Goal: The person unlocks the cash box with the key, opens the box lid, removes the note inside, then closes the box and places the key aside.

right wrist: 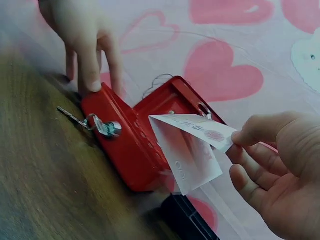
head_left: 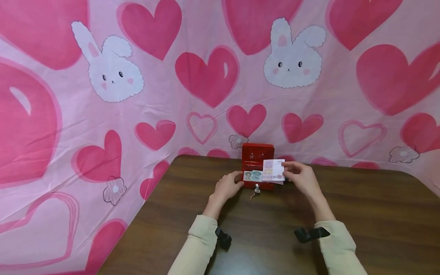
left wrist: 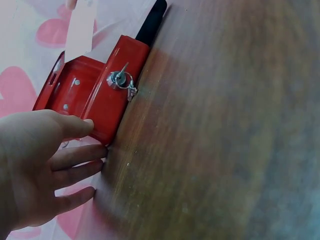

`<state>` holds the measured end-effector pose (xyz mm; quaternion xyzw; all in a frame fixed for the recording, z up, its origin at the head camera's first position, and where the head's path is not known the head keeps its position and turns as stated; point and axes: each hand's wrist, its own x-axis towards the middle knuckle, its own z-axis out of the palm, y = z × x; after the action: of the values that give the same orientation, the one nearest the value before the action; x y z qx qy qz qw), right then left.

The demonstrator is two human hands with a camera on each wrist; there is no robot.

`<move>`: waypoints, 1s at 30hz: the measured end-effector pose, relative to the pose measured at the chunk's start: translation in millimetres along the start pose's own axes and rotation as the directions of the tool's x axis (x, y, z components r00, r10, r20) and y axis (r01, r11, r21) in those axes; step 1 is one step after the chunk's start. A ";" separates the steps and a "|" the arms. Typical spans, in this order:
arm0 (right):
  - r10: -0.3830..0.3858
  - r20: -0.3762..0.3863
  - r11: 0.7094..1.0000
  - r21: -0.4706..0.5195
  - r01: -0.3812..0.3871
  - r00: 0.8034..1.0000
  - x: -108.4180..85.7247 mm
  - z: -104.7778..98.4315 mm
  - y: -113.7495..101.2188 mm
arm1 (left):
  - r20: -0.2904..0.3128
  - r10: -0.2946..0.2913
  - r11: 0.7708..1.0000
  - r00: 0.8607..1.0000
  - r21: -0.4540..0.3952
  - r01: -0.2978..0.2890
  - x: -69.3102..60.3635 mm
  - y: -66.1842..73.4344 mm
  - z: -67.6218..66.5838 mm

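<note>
A small red metal cash box stands with its lid raised against the back. One key sits in its front lock, and another hangs from the ring. My left hand touches the box's left end, thumb on the rim and fingers fairly straight along the side. Between thumb and fingertips, my right hand pinches a folded, pinkish banknote marked 100, held above the right part of the box. Greenish banknotes lie at the box's opening on the left.
A black object lies on the table against the box's right end, mostly hidden in the head view. The brown wooden table ends at a pink heart-print cloth behind the box. Black straps circle both sleeves.
</note>
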<state>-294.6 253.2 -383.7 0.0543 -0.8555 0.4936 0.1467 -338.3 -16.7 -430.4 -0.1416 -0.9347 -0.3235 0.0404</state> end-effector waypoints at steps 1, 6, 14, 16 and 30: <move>-0.005 0.004 1.000 0.011 0.005 1.000 0.0 -1.8 0.6 | -0.003 0.002 1.000 1.000 0.001 -0.002 0.2 0.0 -0.1; -0.030 0.054 0.999 0.031 0.028 0.998 0.7 -7.9 3.9 | 0.005 -0.007 1.000 1.000 -0.004 0.007 -0.1 0.8 -0.8; -0.032 0.164 0.999 -0.009 0.034 0.986 1.4 -17.6 4.5 | 0.005 -0.002 1.000 1.000 0.008 0.002 0.8 0.7 -0.7; -0.031 0.180 0.999 -0.007 0.033 0.983 1.1 -19.9 5.1 | 0.005 0.001 1.000 1.000 0.027 -0.001 1.0 0.6 -0.3; 0.022 0.250 0.999 -0.034 -0.014 0.968 -2.2 -32.9 16.7 | 0.008 0.004 0.999 1.000 0.040 -0.005 2.3 -1.2 0.1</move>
<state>-289.9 289.8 -382.8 0.1061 -0.8754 0.4703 0.0338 -340.8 -16.9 -430.8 -0.1442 -0.9408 -0.3040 0.0401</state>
